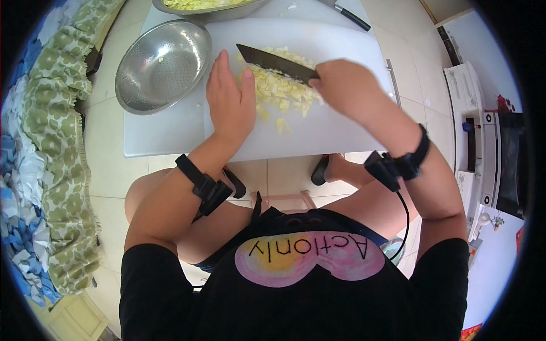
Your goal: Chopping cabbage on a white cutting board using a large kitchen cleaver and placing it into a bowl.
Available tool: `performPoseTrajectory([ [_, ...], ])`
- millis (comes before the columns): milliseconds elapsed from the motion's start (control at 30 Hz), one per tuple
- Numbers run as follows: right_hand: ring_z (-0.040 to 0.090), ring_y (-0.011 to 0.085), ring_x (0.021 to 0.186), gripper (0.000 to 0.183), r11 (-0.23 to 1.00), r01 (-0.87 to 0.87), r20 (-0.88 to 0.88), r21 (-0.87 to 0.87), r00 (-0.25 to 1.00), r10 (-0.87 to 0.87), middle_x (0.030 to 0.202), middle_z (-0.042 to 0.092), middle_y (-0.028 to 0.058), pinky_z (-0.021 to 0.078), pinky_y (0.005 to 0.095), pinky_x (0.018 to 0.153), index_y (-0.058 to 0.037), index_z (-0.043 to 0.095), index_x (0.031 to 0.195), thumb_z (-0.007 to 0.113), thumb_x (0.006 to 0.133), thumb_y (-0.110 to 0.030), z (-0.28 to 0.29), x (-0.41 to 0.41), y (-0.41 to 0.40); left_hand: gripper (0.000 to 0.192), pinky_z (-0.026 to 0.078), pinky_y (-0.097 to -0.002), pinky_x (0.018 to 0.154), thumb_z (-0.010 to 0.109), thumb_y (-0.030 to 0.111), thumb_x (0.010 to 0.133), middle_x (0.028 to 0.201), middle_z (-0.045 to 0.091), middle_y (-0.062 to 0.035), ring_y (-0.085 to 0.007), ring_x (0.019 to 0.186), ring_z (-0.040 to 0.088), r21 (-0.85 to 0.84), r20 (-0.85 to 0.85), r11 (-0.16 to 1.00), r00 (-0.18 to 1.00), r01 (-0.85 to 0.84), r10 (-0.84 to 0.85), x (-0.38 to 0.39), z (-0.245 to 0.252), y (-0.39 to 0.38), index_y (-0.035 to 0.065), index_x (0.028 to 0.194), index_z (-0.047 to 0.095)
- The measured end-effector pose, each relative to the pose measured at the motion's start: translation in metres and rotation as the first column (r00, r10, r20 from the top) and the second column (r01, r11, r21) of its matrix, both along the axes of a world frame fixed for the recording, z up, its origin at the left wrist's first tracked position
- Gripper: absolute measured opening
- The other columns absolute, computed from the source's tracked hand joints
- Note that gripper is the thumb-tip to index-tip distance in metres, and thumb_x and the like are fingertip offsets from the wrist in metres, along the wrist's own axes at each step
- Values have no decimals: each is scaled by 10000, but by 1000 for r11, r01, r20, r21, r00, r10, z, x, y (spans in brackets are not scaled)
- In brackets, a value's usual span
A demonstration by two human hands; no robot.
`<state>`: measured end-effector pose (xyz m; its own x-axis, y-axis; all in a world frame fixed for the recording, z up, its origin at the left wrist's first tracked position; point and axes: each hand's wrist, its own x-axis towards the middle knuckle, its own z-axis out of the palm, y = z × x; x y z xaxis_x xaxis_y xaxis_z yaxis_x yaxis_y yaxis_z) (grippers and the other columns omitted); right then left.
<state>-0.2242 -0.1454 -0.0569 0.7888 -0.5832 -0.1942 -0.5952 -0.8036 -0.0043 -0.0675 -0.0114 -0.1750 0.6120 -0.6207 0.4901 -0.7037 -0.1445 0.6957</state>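
Observation:
In my right hand (347, 87) is the handle of a kitchen cleaver, its dark blade (273, 62) slanting up and left over a heap of finely chopped pale yellow-green leaf vegetable (273, 91). My left hand (230, 93) is held flat at the left side of this heap. Its fingers point away from me, the thumb stands apart, and nothing is in its grasp. Whether the left palm touches the pieces cannot be made out. Beneath the heap lies a white cutting board (349, 47). Several loose bits (281, 125) are scattered on its near side.
A perforated metal colander (164, 76) stands left of my left hand, nearly bare inside. Behind it, a metal basin (213, 13) contains more chopped vegetable. A second knife (352, 18) with a black handle lies at the far right. The white table (162, 138) ends before my knees.

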Motion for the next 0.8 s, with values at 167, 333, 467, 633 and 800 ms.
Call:
performPoseTrajectory([
  [167,664,377,824,358,998,-19,48,53,999,17,820,685,181,529,473,760,-14,686,895,593,957,-353,-7,-5,-13,618,302,-507,1130,500,311,1014,1430,441,-335,-476,1316,427,-2,32,1000,999,7,-7,1,-2,-2,-116,1437,359],
  [333,686,345,922,332,999,-14,-15,-52,1000,13,922,714,169,544,462,826,-33,723,963,580,953,-332,30,-2,-21,618,306,-507,1129,515,314,1006,1427,446,-336,-477,1314,431,3,68,1000,998,-15,15,4,-6,0,-116,1427,375],
  [467,686,350,927,338,993,42,13,-110,999,-41,934,714,171,549,458,823,-37,723,970,582,950,-343,-5,-18,-41,625,303,-507,1133,520,335,1002,1432,449,-330,-469,1323,429,38,40,999,999,11,-12,2,-1,-5,-108,1423,388],
  [633,670,373,910,360,996,18,24,-88,1000,-16,900,697,189,536,468,794,0,694,933,595,948,-346,-7,-8,-44,633,298,-511,1137,525,345,996,1443,453,-309,-456,1330,430,43,17,998,999,45,-46,1,0,-6,-98,1427,392],
  [800,670,376,908,363,998,11,-102,-59,995,-17,904,695,195,535,470,793,4,694,951,596,947,-346,36,13,-34,630,279,-512,1156,529,357,990,1444,457,-300,-443,1341,426,87,9,996,1000,7,-8,2,-6,-5,-82,1424,403],
])
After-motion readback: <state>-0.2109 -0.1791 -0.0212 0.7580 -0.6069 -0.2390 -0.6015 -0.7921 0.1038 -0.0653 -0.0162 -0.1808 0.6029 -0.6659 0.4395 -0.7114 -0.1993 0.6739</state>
